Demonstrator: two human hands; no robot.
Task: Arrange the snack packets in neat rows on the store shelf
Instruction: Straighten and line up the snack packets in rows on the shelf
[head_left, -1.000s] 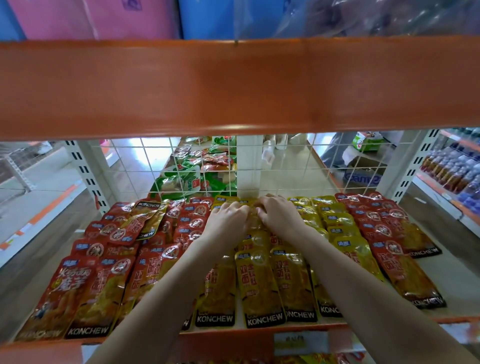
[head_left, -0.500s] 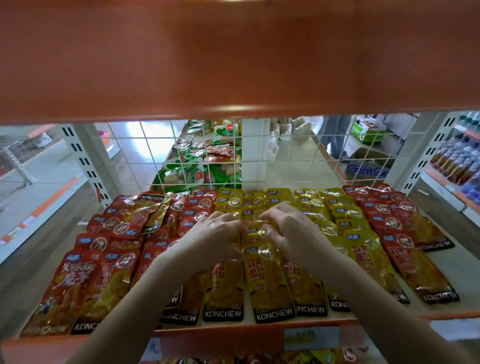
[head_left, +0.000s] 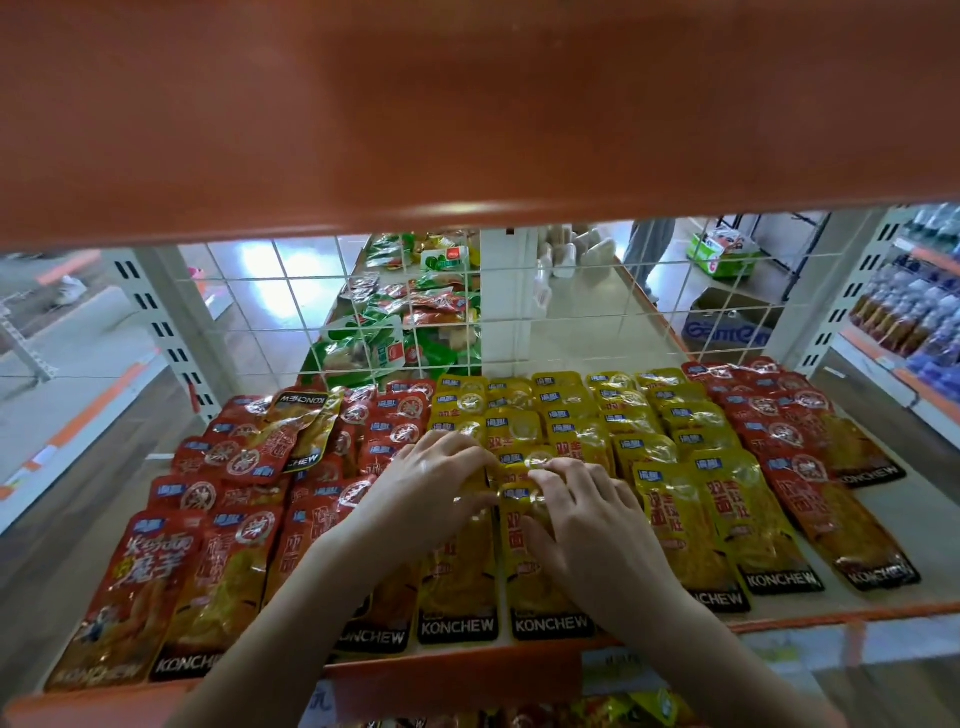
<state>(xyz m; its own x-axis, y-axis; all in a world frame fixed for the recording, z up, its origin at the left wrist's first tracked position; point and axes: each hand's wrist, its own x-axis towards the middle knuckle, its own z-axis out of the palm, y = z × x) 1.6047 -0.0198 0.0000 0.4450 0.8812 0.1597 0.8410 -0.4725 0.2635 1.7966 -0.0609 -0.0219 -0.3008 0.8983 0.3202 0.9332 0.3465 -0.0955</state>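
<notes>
Bright daylight glares off the floor behind the wire grid – the orange beam overhead is blurred, edges bowed by the wide lens.

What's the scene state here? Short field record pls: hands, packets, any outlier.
left hand: on yellow packets, mid-shelf, fingers bent on a packet top; grip unclear
right hand: fingers spread flat on a yellow packet
red packets: rows at the left, another row far right
outlier: reversed packet lying askew over the left red rows, logo upside down
shelf: bare strip at the right edge
backing: wire grid behind the rows
</notes>
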